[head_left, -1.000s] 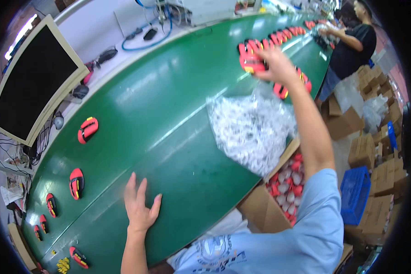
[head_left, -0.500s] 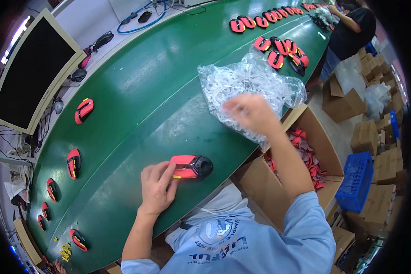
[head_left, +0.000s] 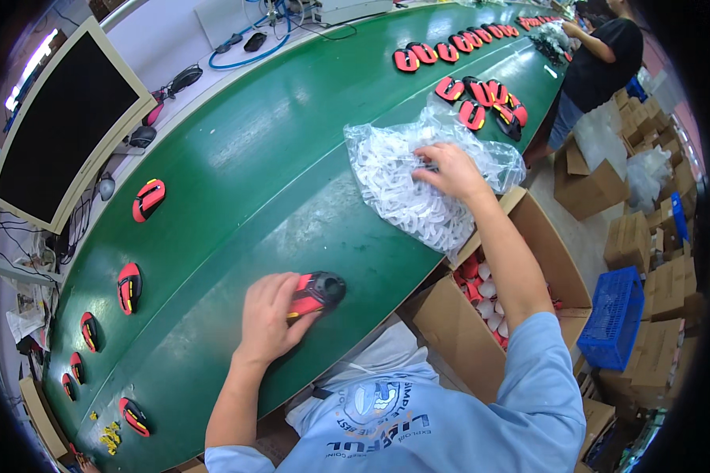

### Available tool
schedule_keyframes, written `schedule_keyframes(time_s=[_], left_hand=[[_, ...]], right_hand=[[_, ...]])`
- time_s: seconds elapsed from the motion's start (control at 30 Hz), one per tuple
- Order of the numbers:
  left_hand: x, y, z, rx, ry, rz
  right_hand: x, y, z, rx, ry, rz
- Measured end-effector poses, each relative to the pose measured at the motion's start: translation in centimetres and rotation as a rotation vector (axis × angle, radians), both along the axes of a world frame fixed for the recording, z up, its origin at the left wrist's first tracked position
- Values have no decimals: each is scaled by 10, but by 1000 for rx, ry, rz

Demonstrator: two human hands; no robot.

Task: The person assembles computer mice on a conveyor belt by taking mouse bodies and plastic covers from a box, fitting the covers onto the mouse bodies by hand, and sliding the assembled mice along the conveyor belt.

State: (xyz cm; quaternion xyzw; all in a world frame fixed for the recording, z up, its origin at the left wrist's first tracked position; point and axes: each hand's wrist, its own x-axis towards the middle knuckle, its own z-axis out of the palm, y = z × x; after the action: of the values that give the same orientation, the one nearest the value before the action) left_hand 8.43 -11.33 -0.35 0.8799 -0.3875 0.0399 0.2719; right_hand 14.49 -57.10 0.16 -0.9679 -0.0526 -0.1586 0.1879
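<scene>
My left hand (head_left: 270, 315) is closed over a red-and-black oval plastic part (head_left: 315, 293) on the green work surface (head_left: 237, 252). The part's black end with a round opening sticks out beyond my fingers, and a little yellow shows along its near side. Farther right, my right hand (head_left: 452, 171) reaches over an opened clear plastic bag (head_left: 360, 150) full of small whitish plastic pieces (head_left: 418, 201). Its fingers are bent and apart, the tips at the heap; I see nothing held in them.
Similar red-and-black parts stand in a row (head_left: 447, 52), a cluster (head_left: 472, 115) and along the left. Small yellow pieces (head_left: 110, 436) lie near left. An open carton (head_left: 556, 260) of red and white pieces adjoins the edge by my right arm. A monitor (head_left: 67, 118) stands left; another person (head_left: 611, 63) works far right.
My right hand has settled from a blurred motion onto the bag's heap. My left hand now wraps farther over the red-and-black part, which has shifted slightly left.
</scene>
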Motion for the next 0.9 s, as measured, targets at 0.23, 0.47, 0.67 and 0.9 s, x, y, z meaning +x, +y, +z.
schedule_keyframes(time_s=[0.23,0.47,0.67,0.9], left_hand=[[-15,21,-5,-40,-44,47],[-28,22,-6,-72,-6,122],[-19,9,-1,-67,-35,108],[-30,-4,-9,-105,-57,198]], right_hand=[[-5,-21,9,-216,-3,22],[-25,-6,34,194,-157,-102],[-74,118,59,433,33,148],[-95,219,5,481,101,400]])
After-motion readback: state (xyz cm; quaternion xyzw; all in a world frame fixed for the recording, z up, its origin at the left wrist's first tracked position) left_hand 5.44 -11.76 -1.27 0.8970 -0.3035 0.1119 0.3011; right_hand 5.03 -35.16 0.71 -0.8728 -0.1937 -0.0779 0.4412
